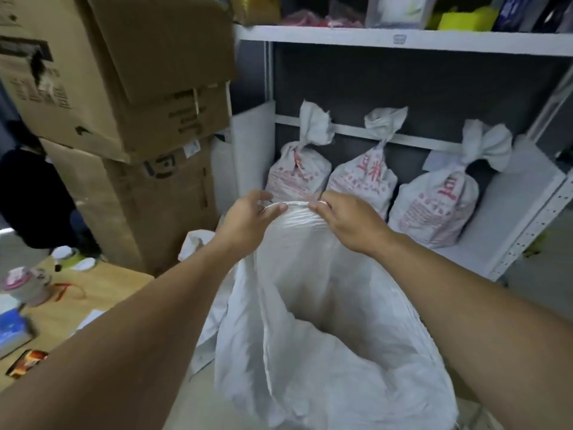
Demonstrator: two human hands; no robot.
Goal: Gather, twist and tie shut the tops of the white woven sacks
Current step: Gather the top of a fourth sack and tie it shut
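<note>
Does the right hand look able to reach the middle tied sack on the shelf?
Probably yes: the middle tied sack sits just beyond the right hand, nothing between, though that hand pinches the open sack.

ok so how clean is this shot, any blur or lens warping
Head view: wide-angle warp bows the shelf; motion blur smears the cardboard boxes and the red print on the tied sacks; the left hand, right hand and open sack are soft; light is flat, no glare.

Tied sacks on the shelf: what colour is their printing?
Red, on white weave; the head view shows it best on the rightmost tied sack.
</note>
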